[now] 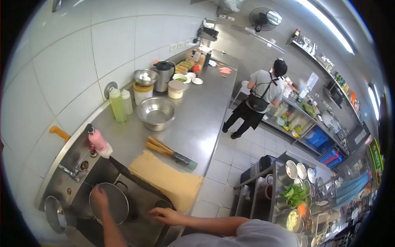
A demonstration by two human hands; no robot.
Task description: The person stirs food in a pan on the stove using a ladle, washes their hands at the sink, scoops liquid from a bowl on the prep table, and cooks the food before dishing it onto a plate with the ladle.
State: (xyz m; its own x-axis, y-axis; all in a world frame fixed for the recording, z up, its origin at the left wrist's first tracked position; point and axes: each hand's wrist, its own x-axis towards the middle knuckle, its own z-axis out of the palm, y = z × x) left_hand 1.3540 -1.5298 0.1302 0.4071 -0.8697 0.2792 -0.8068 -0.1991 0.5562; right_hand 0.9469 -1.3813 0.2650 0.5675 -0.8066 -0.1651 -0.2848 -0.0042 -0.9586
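Observation:
A round pot [115, 201] with a dark side handle sits in the steel sink [142, 195]. My left hand [100, 197] is over the pot's left part. Its fingers are blurred, so I cannot tell whether they touch the pot or hold anything. To the right, my right hand [164, 215] hovers by the sink's right side with fingers stretched out and nothing in them. A small round dark-centred item [162, 204] lies just beyond it. A tan cloth [164, 177] lies across the counter edge above the sink.
A faucet [70, 173] and a pink bottle [98, 140] stand behind the sink. A whisk-like bundle of sticks [170, 152] and a steel bowl [156, 113] rest on the counter [197, 123]. Another person [265, 90] stands across the aisle. Ingredient containers [294, 195] fill a cart at right.

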